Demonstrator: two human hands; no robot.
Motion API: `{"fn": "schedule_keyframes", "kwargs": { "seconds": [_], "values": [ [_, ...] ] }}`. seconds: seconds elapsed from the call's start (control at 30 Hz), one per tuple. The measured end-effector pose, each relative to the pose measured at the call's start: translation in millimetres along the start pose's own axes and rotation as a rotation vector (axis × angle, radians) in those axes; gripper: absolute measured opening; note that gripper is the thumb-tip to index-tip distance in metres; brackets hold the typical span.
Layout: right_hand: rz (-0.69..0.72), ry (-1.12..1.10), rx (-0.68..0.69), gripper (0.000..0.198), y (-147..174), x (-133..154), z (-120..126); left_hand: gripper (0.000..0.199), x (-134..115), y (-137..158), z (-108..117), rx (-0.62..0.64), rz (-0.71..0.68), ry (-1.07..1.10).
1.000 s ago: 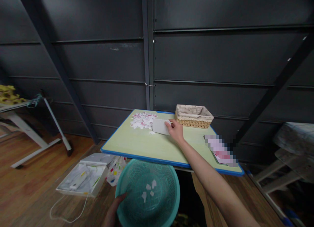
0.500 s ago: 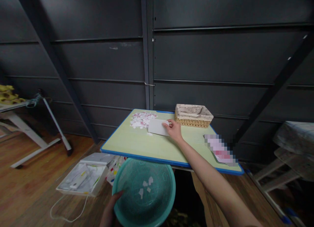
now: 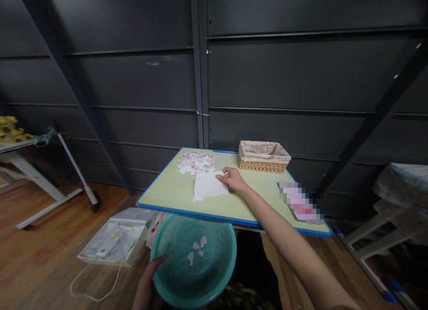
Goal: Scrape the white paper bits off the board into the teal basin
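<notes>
My right hand (image 3: 233,179) pinches a white card (image 3: 211,186) by its right side, low over the table top. A small white scrap lies at the card's lower left corner. Just behind the card is a heap of white and pink paper scraps (image 3: 195,160). Below the table's front edge, my left hand (image 3: 151,270) grips the left rim of a green plastic mesh basin (image 3: 214,279), thumb over the inside and other fingers hidden. Several white paper pieces (image 3: 190,257) lie in the basin.
The pale green table (image 3: 167,192) has a blue edge. A cloth-lined wicker basket (image 3: 264,166) stands at its back right, and a blurred pink and white item (image 3: 301,203) lies at the right. An opened white box (image 3: 110,243) with a cable sits on the floor at left.
My right hand has drawn the card toward me, away from the heap, and the card's face is now tilted differently. The basin has shifted slightly left with my left hand.
</notes>
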State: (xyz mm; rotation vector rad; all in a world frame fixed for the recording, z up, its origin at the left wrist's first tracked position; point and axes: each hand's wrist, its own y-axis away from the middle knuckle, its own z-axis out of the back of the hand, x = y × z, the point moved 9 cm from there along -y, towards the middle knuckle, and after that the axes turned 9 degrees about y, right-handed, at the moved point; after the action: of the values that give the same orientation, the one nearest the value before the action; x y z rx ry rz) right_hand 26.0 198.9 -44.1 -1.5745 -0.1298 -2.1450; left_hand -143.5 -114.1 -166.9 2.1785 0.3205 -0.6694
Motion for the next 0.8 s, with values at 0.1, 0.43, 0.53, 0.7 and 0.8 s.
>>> {"fn": "schedule_keyframes", "kwargs": {
  "seconds": [0.1,0.43,0.53,0.7,0.8],
  "values": [
    [-0.047,-0.108,0.178,0.044,8,3,-18,0.064,-4,2,-5,0.029,-0.029,-0.012],
    [-0.135,-0.329,0.190,0.048,10,3,-15,0.064,-1,0,-4,0.018,0.005,0.023],
    [-0.146,-0.290,0.091,0.046,5,-2,-2,0.064,0,-1,-2,0.008,0.006,0.054],
    [-0.167,-0.245,0.248,0.044,12,0,-16,0.067,1,-1,-4,0.040,0.010,0.047],
    [-0.152,-0.292,0.381,0.043,20,7,-29,0.065,1,-1,-1,0.013,0.006,0.053]
  ]
}}
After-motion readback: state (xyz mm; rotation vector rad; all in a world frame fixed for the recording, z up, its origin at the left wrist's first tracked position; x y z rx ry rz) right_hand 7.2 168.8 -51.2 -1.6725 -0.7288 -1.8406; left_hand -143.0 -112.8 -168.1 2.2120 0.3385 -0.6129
